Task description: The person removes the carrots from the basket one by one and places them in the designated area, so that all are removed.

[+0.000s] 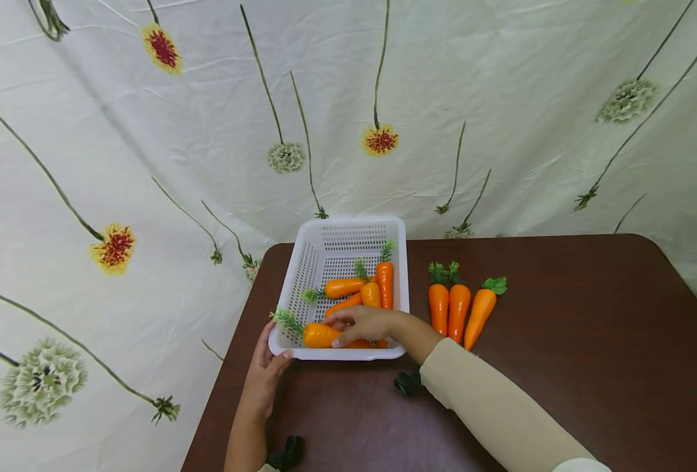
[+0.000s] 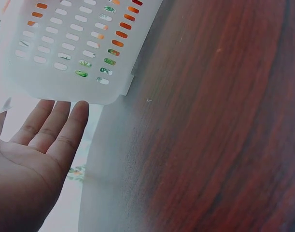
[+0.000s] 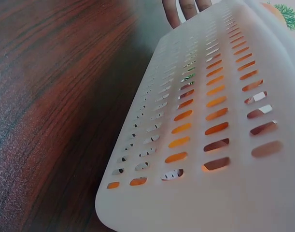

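Carrots (image 1: 385, 282) already sit in the basket (image 1: 336, 354) — three loose carrots (image 1: 458, 308) remain outside at three o'clock — while my right hand (image 1: 372, 322) pinches another carrot (image 1: 317, 335) near seven and my left hand (image 1: 262, 377), fingers straight, touches the corner by eight.

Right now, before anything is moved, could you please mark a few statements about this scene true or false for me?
1. The left hand touches the white basket. True.
2. The right hand rests on the table. False: it grips a carrot in the basket.
3. Three carrots lie to the right of the basket. True.
4. All three have broad leaves. False: only the rightmost does; the other two have feathery tops.
5. The table is white. False: it is dark brown.
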Available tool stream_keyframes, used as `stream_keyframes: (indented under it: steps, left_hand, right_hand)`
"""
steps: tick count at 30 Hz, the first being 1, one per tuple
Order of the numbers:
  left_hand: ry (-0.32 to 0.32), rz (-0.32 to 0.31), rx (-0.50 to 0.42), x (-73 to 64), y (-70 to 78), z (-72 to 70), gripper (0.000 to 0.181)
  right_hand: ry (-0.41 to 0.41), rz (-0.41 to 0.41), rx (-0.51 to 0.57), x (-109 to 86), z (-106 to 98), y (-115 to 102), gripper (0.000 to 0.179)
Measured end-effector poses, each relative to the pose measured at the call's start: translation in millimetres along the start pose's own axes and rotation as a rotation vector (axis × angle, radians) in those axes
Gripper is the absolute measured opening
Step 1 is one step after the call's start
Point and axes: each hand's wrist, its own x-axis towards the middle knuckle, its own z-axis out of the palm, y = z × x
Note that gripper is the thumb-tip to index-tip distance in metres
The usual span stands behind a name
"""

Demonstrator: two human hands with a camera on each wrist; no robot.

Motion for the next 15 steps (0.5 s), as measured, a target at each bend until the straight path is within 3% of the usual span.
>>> stream_keyframes:
  steps: [15]
  left_hand:
    - [-0.003, -0.004, 0.001, -0.6, 2.4, 1.1, 0.073]
  right_hand:
    - [0.127, -0.066, 0.061, -4.7, -0.4, -3.8, 0.053]
